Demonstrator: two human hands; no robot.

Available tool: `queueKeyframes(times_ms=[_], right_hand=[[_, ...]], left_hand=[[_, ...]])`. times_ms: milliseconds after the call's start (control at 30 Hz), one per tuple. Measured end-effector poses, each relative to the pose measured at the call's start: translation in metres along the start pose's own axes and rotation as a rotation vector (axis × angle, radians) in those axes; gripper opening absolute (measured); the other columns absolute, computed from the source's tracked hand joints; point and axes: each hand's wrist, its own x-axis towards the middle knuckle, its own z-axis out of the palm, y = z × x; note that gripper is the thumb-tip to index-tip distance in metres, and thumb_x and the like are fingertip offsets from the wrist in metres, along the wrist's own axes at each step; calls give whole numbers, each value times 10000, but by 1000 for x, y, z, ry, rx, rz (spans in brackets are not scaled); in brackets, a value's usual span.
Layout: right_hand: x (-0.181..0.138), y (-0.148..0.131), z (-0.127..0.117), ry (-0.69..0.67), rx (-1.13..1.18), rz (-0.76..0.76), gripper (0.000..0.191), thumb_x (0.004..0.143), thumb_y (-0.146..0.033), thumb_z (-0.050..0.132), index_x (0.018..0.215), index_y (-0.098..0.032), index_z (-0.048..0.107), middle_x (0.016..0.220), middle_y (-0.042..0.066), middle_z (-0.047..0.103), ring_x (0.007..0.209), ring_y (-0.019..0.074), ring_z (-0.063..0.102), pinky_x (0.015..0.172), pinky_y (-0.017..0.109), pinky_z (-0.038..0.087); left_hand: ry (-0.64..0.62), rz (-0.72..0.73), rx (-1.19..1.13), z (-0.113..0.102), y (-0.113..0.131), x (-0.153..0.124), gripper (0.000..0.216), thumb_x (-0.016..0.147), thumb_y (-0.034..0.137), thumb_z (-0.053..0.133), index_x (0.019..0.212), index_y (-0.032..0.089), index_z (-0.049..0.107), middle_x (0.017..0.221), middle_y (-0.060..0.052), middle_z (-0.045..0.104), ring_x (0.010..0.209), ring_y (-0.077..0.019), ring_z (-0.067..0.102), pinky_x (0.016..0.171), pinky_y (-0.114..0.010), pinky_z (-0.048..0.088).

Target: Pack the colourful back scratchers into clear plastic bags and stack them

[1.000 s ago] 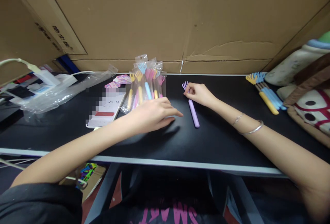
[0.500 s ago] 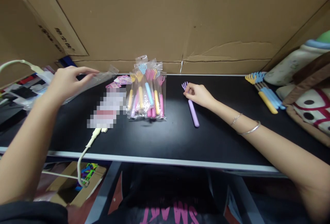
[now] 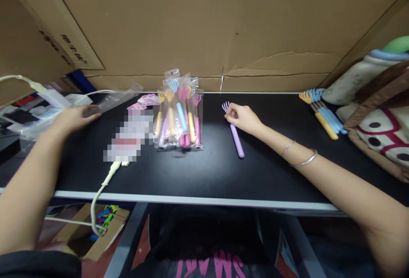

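My right hand (image 3: 243, 118) pinches a purple back scratcher (image 3: 237, 141) just below its claw-shaped head, and the handle points toward the table's front edge. At the left, my left hand (image 3: 75, 119) lies low over the clear plastic bags (image 3: 116, 99), thumb and fingers apart; whether it touches them I cannot tell. Between the hands rests a pile of bagged back scratchers (image 3: 179, 120) in yellow, blue, pink and purple. Unbagged yellow and blue back scratchers (image 3: 326, 122) lie together at the right.
A blurred-out phone-like item (image 3: 129, 135) with a cable (image 3: 102, 188) lies on the black table (image 3: 204, 175). Pink cards (image 3: 149, 99) sit behind it. A bag (image 3: 380, 128) and a bottle (image 3: 354, 75) stand right. Cardboard (image 3: 191, 22) walls the back; an open box (image 3: 108, 235) is below.
My left hand has dropped and moved left toward the plastic bags. My right hand keeps its hold on the purple back scratcher. The whole view has shifted slightly.
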Motion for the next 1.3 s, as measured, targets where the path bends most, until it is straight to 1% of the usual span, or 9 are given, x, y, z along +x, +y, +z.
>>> queueKeyframes(times_ms=[100, 267, 400, 533, 667, 800, 933, 1133, 1300], right_hand=[[0, 0, 0, 1, -1, -2, 62, 792, -229, 590, 755, -209, 543, 655, -9, 596, 589, 139, 535, 605, 258, 375], [-1, -1, -1, -3, -5, -9, 49, 795, -220, 589, 763, -206, 554, 650, -11, 600, 584, 136, 537, 599, 255, 372], [-2, -2, -2, -4, -19, -2, 42, 796, -213, 587, 765, -205, 561, 654, -7, 609, 595, 141, 553, 611, 257, 382], [-3, -4, -2, 0, -45, 27, 36, 794, -199, 585, 768, -207, 561, 663, -2, 617, 605, 146, 563, 624, 257, 393], [-4, -8, -3, 0, -75, 55, 33, 795, -192, 585, 776, -211, 565, 687, 3, 635, 622, 150, 579, 614, 251, 387], [-7, -11, -4, 6, -114, 95, 19, 801, -204, 585, 793, -217, 574, 718, 14, 651, 633, 163, 580, 583, 259, 354], [-7, -8, -8, -9, -130, 114, 24, 803, -219, 598, 788, -218, 579, 738, 17, 663, 632, 164, 576, 564, 261, 335], [-1, 6, -13, -40, -84, 80, 67, 811, -218, 612, 760, -201, 571, 721, 11, 659, 628, 140, 580, 607, 249, 391], [1, 10, -12, -34, -57, 53, 58, 801, -216, 613, 754, -194, 586, 689, 6, 651, 621, 141, 584, 617, 249, 401]], left_hand=[[-20, -71, 24, 2, 0, -3, 600, 815, 787, 415, 925, 269, 696, 598, 42, 649, 525, -134, 464, 526, -194, 337], [-68, -156, 72, -7, 15, -7, 631, 842, 775, 333, 895, 272, 711, 642, -5, 627, 546, -143, 403, 520, -221, 297], [-27, -251, 149, -18, 31, -8, 650, 844, 741, 290, 825, 226, 687, 554, -24, 479, 531, -137, 257, 546, -264, 243], [-13, -332, 134, -28, 46, -10, 527, 844, 661, 354, 863, 238, 666, 537, 0, 344, 552, -136, 197, 576, -280, 216], [112, -358, 137, -35, 60, -9, 440, 860, 573, 385, 982, 258, 666, 596, -1, 395, 565, -148, 215, 574, -271, 215], [271, -286, 116, -38, 73, 1, 396, 852, 510, 437, 1026, 255, 685, 748, -7, 641, 594, -154, 376, 574, -256, 234], [476, -169, 84, -49, 103, 16, 363, 858, 445, 479, 1039, 243, 719, 856, -15, 753, 669, -165, 566, 625, -268, 343], [577, 155, -9, -78, 193, 18, 332, 956, 419, 463, 1067, 264, 735, 949, -10, 771, 791, -147, 667, 687, -268, 413], [501, 449, 19, -80, 262, 9, 336, 1004, 377, 430, 990, 287, 754, 876, 11, 762, 799, -151, 658, 617, -272, 400]])
